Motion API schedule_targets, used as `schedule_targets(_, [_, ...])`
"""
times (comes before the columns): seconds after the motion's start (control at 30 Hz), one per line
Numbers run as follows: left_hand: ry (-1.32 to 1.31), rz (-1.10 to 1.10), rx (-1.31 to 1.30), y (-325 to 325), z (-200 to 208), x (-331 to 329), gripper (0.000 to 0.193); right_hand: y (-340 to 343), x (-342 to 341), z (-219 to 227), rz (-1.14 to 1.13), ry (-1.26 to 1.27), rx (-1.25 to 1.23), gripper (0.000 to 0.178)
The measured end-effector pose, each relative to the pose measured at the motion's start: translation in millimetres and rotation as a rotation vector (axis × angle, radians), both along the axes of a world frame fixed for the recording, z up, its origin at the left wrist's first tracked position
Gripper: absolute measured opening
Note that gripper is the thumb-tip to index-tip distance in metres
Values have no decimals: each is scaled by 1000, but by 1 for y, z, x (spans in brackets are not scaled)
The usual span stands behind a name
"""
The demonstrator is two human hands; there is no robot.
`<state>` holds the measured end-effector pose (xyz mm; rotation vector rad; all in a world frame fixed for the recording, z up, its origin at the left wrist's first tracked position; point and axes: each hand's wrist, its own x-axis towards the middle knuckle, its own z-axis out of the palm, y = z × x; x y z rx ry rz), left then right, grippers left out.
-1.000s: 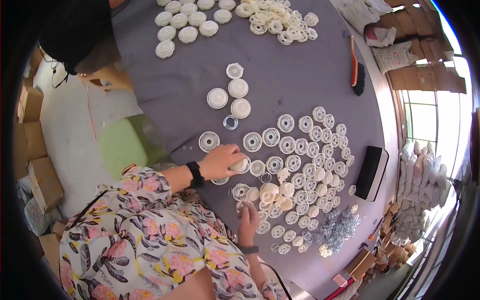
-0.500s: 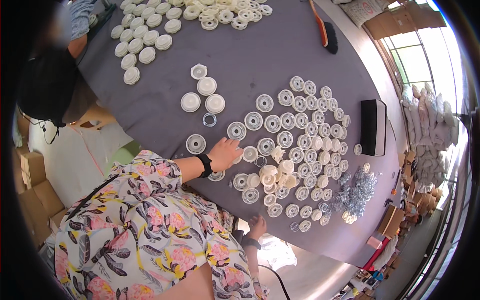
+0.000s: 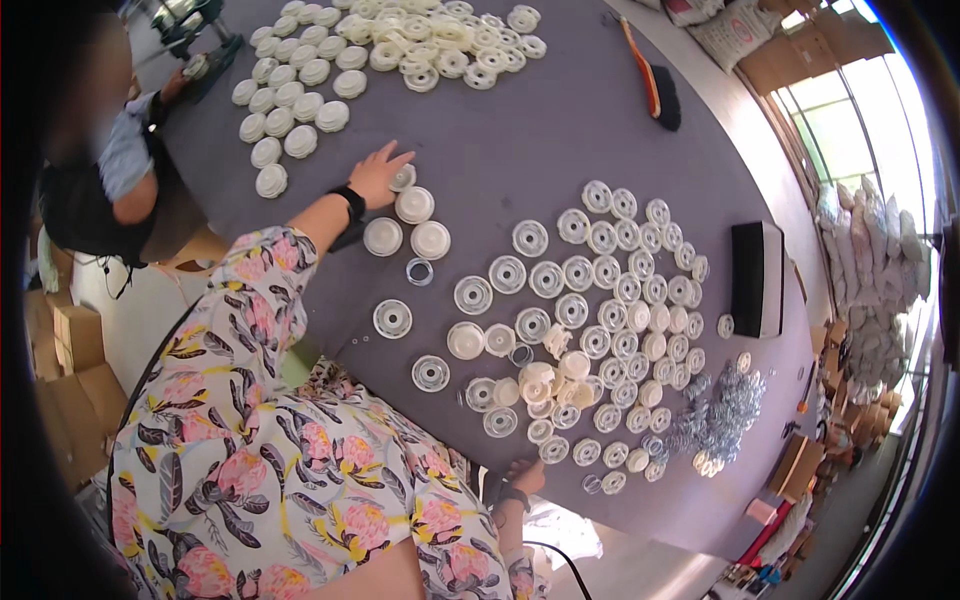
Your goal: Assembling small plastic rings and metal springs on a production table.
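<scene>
- Left hand (image 3: 380, 174), left side, spreads open over one small round white plastic part (image 3: 403, 180).
- Three larger round white plastic caps (image 3: 431, 240), one silver ring (image 3: 409, 272): just nearer.
- Right hand (image 3: 526, 476): near side; cannot tell its grip.

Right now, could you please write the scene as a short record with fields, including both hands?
Left hand: fingers at a small white part; grip unclear
Right hand: at the table's edge; grip unclear
Near left hand: three white round caps, one silvery ring
Right side of table: heap of silvery springs, black box
Far side: brush with black bristles
Surface: grey table
</scene>
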<state>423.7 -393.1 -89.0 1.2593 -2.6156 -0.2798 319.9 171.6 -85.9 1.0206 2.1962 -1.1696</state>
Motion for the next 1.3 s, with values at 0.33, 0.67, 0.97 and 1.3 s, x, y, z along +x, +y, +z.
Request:
schedule_targets(0.33, [271,-58,300,23,28,-8,50,21,-9,-23,-88,-84,-131,51])
schedule_targets(0.67, [412,-152,892,157,41,-53,43,19,-12,-10,-60,-162,-212,52])
schedule_targets(0.97, [386,-252,554,176,13,-47,46,19,-10,-8,-35,-177,-215,53])
schedule_targets(1.3, [135,-507,249,173,19,-49,40,20,-11,-15,-33,-148,-215,52])
